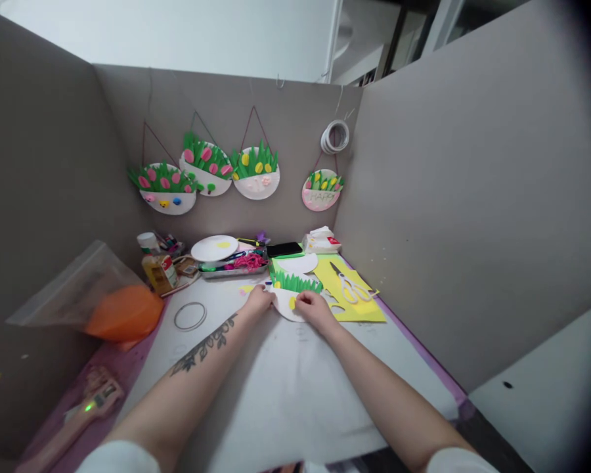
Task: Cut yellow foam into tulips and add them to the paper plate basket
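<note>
A white half-round paper plate with green paper grass along its top lies between my hands. My left hand pinches the plate's left edge, fingers closed. With fingers pressed together, my right hand is at a yellow paper oval on the plate's front. Another small yellow oval sits near the grass at the left. Behind the grass is a white half plate on green paper.
White-handled scissors rest on yellow paper at the right. A tray of supplies, a round plate, glue bottle, metal rings and orange-filled bag stand left. Decorated plates hang behind.
</note>
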Tool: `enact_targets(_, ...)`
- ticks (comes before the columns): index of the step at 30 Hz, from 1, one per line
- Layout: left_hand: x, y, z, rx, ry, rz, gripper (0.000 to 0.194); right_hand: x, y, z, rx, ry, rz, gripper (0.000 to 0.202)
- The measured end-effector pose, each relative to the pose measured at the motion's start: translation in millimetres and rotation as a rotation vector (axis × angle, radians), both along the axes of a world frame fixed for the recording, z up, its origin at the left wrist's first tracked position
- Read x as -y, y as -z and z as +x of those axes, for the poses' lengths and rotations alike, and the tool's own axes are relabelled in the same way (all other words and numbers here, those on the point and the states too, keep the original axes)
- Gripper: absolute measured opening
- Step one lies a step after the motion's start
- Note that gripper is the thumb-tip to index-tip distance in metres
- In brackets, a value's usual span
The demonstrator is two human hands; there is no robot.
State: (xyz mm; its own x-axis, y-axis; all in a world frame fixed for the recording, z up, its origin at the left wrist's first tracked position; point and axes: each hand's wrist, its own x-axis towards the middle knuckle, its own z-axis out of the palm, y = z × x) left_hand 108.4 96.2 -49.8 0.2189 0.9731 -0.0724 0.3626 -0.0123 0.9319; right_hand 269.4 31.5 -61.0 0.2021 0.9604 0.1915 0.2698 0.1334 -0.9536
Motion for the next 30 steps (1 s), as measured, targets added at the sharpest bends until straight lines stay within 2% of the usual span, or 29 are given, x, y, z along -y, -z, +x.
enact_targets(3, -2, -6.6, 3, 0.024, 0.012, -0.055, 0.009, 5, -4.9, 2, 0.004, -0.027, 0.006, 0.007)
enact_targets(5, 7, -13.8, -5, 0.055, 0.018, -0.051, 0.008, 9, -12.8, 4, -0.036, -0.057, 0.027, 0.007)
enact_targets(10, 46, -28.4, -53, 0.208, 0.029, -0.014, 0.019, 25, -50.3, -5, -0.069, -0.116, 0.197, 0.009)
enact_targets(13, 68, -29.2, -86, 0.233, 0.014, 0.047, 0.022, 32, -73.6, -29, 0.028, -0.183, 0.287, 0.009)
enact_targets(16, 80, -25.6, -106, 0.231, -0.059, 0.075, 0.022, 27, -85.6, -62, 0.092, -0.172, 0.327, 0.011)
enact_targets(19, 82, -20.0, -115, 0.238, -0.105, 0.083, 0.021, 14, -84.9, -91, 0.129, -0.127, 0.358, 0.012)
enact_targets(22, 80, -15.0, -118, 0.263, -0.105, 0.096, 0.02, 2, -77.0, -107, 0.155, -0.103, 0.382, 0.012)
enact_targets(30, 86, -12.9, -116, 0.248, -0.043, 0.158, 0.016, -7, -55.7, -111, 0.135, -0.052, 0.322, 0.015)
